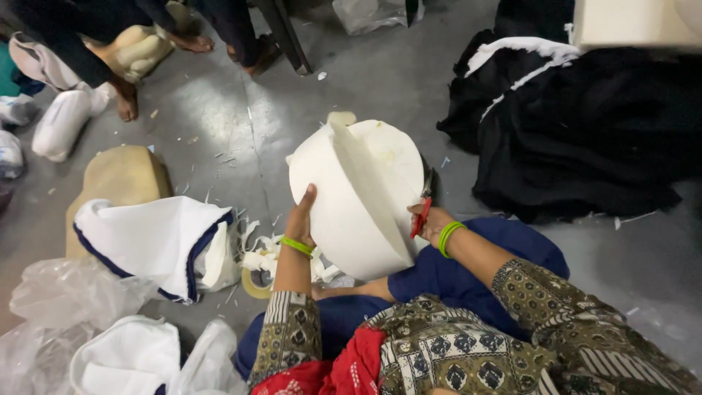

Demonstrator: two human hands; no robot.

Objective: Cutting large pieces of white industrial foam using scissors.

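Seated on the grey floor (380,73), the person reaches both forearms forward from patterned sleeves, a green bangle on each wrist. Of the two hands, the left hand (300,216) is raised, fingers stretched upward and pressed flat against the left side of a white foam piece (358,194), steadying it. The right hand (431,219) is curled around the red handles of a pair of scissors (423,208), whose blades run up along the right edge of the foam.

Around them lie a heap of black cloth (585,139) to the right, a white cloth with dark blue trim (157,241) draped over a tan foam form (121,175) on the left, clear plastic bags (58,300) at the lower left, and a scatter of white trimmings (259,252) just beside the left wrist. Another person's bare feet (191,42) stand at the top left, well apart.

The foam piece is rounded, with a raised fold running down its middle; it is held upright between the two hands above the person's blue-clad lap (468,281), touching both.
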